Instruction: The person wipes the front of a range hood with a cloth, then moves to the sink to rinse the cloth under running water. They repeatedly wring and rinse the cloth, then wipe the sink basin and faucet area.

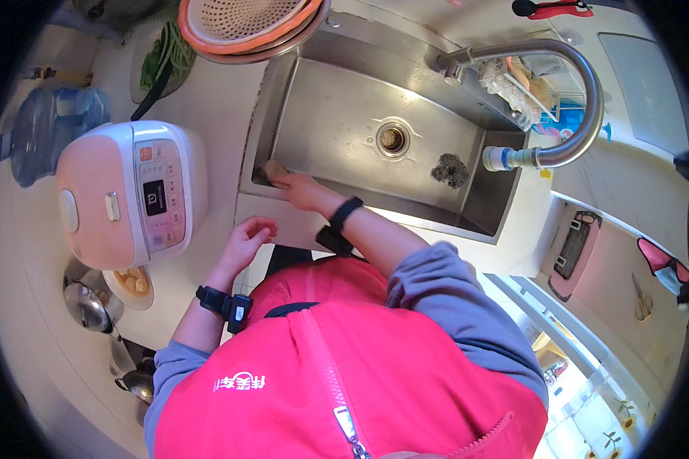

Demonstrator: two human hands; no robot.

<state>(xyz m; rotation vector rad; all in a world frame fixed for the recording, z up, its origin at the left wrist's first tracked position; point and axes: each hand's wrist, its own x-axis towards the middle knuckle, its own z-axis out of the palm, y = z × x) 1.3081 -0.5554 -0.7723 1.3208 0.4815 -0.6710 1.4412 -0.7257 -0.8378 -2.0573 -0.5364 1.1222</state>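
My right hand [302,190] reaches over the near left corner of a stainless steel sink [339,92]. Its fingers press a small tan pad [275,170] against the inner wall there; the pad is blurred and partly hidden. My left hand [252,236] hangs just in front of the counter edge, fingers loosely curled, and nothing shows in it. A steel wool scourer [450,170] lies on the right side of the sink floor. Farther back is the round drain [392,139] with its strainer. A curved faucet [594,97] arches over the sink's right end.
Left of the sink stands a pink and white rice cooker [100,201]. Stacked colanders [247,28] overhang the sink's far left corner. Green vegetables [175,57] and a knife [154,94] lie behind the cooker. A bowl of food [131,286] sits at the cooker's near side.
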